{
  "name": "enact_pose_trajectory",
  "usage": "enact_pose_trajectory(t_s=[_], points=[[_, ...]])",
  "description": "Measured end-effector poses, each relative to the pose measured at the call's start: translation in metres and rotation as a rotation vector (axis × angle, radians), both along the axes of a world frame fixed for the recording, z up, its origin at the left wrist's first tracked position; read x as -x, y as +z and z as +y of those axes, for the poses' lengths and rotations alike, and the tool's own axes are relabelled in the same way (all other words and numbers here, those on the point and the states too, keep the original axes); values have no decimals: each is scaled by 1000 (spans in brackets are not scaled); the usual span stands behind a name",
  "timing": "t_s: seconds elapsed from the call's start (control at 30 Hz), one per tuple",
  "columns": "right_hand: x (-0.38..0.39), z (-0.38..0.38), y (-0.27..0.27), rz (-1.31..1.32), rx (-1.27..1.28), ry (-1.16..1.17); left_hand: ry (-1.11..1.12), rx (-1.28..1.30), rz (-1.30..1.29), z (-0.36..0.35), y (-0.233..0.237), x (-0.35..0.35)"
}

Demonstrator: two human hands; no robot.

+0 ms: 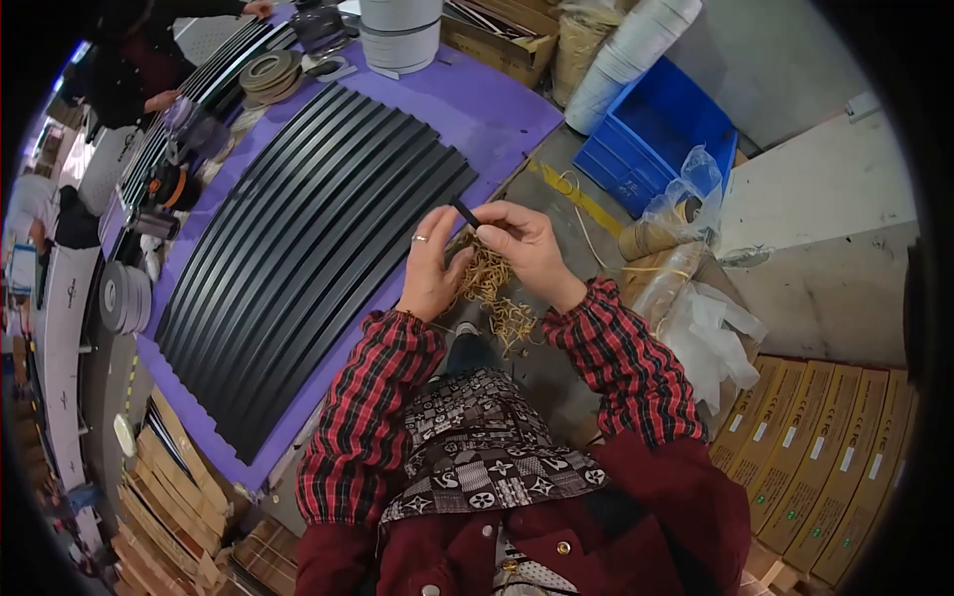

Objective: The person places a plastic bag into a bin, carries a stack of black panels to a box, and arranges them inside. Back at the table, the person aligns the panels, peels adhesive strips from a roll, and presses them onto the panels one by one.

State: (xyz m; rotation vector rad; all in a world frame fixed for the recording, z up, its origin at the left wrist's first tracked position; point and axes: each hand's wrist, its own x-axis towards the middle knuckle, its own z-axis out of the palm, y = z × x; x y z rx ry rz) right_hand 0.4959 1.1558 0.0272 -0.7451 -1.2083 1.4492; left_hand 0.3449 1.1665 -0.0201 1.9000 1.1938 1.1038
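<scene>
Between my two hands is a short black piece (465, 213), held at a tilt. The fingers of my right hand (527, 248) are pinched on its lower end. My left hand (433, 260), with a ring on one finger, has its fingertips at the upper end; whether they grip it is hard to tell. Long black strips (308, 248) lie side by side on the purple table (477, 94), left of my hands. Below my hands is a pile of tan curled pieces (487, 278).
Tape rolls (270, 76) and a white bucket (399, 35) stand at the table's back. A blue crate (656, 139) and plastic bags (711, 333) are to the right, flat cartons (805, 447) lower right. A co-worker (139, 65) is at upper left.
</scene>
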Motion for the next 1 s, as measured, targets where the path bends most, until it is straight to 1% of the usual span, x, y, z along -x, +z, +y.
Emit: enact_pose_trajectory(t_s=[0.07, 0.1, 0.13, 0.2, 0.23, 0.3, 0.33, 0.37, 0.4, 0.47, 0.5, 0.53, 0.57, 0.6, 0.67, 0.7, 0.73, 0.77, 0.8, 0.83, 0.87, 0.93, 0.97, 1.0], points=[[12, -17, 6, 1, -105, -51, -223, 137, 182, -5, 11, 13], [13, -22, 0, -15, -45, -50, -180, -47, 149, -10, 4, 15], [18, -26, 1, -20, -52, -21, -151, -52, 145, -18, 6, 17], [28, -29, 3, 221, -99, -49, -83, -54, -33, -34, 10, 20], [32, -27, -1, 247, -105, -49, -37, -92, -130, -40, 14, 18], [39, -25, 1, 257, -112, 13, -89, -14, -138, -53, 25, 24], [42, -24, 2, 259, -108, 45, -164, 240, -10, -58, 30, 32], [45, -22, 0, 242, -141, 89, -126, 234, -11, -62, 26, 34], [47, -21, 2, 247, -142, 126, -37, 181, -4, -64, 18, 33], [51, -21, 6, 347, -169, 154, 126, 88, 5, -72, 16, 31], [51, -21, 8, 396, -153, 158, 149, 86, 5, -77, 16, 31], [50, -19, 10, 398, -149, 179, 198, -35, 32, -80, 15, 32], [47, -18, 11, 480, -115, 184, 243, -152, 61, -83, 14, 33], [44, -18, 10, 560, -76, 188, 263, -145, 63, -86, 14, 32], [39, -16, 9, 578, -40, 237, 307, -200, 120, -93, 18, 31], [38, -16, 10, 638, 5, 267, 294, -274, 204, -94, 23, 31], [38, -14, 12, 697, 49, 297, 312, -271, 210, -95, 23, 27], [37, -12, 15, 701, 57, 312, 287, -234, 106, -95, 22, 20], [35, -11, 18, 758, 129, 348, 260, -197, 1, -98, 23, 15], [34, -10, 21, 814, 202, 383, 200, -10, 38, -102, 28, 13], [34, -8, 23, 818, 208, 390, 208, -6, 42, -103, 31, 12], [32, -3, 26, 767, 241, 422, 221, 302, -11, -103, 33, 5], [31, -1, 27, 771, 242, 422, 221, 303, -8, -101, 32, 4], [29, 1, 28, 767, 242, 427, 221, 200, -26, -99, 29, 3]])
